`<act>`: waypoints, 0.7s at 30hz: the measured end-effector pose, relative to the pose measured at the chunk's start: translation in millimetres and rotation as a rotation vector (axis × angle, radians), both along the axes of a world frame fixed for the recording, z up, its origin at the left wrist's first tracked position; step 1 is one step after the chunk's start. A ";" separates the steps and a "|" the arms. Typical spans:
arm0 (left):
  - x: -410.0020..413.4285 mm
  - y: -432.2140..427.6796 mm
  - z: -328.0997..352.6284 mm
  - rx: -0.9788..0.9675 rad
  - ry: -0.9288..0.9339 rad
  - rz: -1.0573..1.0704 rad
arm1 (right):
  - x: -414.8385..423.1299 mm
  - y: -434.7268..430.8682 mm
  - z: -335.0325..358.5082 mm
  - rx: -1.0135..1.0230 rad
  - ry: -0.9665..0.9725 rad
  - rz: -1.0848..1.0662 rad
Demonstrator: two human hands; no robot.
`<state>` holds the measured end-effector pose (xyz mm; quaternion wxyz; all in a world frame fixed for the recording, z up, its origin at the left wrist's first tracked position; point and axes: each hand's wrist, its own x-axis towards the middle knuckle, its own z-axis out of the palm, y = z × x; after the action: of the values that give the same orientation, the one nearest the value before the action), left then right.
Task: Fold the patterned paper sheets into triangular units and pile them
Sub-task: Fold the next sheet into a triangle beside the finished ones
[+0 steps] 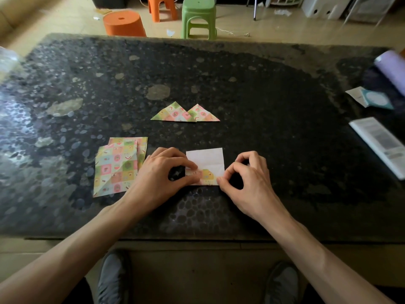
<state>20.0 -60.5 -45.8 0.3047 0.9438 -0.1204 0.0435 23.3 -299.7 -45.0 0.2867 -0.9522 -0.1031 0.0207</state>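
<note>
The sheet [206, 160] lies white side up on the counter [263, 95], its near edge turned up. The left hand [157, 172] and right hand [247, 181] each pinch that flap in a narrow grip. The next move is probably to press the crease flat.

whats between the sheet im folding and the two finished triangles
Nothing lies there. In the head view, only bare dark table runs from the sheet up to the triangles.

Two folded triangles [174, 114], one half-folded sheet [208, 159], one stack of flat sheets [116, 167] — its count unclear. Two hands: left hand [157, 172], right hand [247, 178]. Three stools — two orange stools [123, 24], one green stool [198, 16]. Two shoes [111, 279]
</note>
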 end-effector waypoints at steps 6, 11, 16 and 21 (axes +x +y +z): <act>-1.6 -1.0 -0.5 0.005 0.009 0.007 | -0.4 0.0 -0.3 -0.011 0.001 0.000; -1.5 -0.3 -3.3 0.026 -0.016 0.000 | 0.1 0.0 0.7 -0.009 0.004 0.000; -0.7 -1.0 -3.5 0.045 0.007 -0.017 | -0.5 0.1 1.0 -0.010 0.003 -0.001; -1.8 -4.4 -3.6 0.096 -0.026 -0.144 | -0.8 0.1 2.5 -0.003 0.009 0.001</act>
<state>18.2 -64.9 -49.4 0.2601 0.9456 -0.1937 0.0278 22.6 -299.6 -42.4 0.2859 -0.9524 -0.1023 0.0254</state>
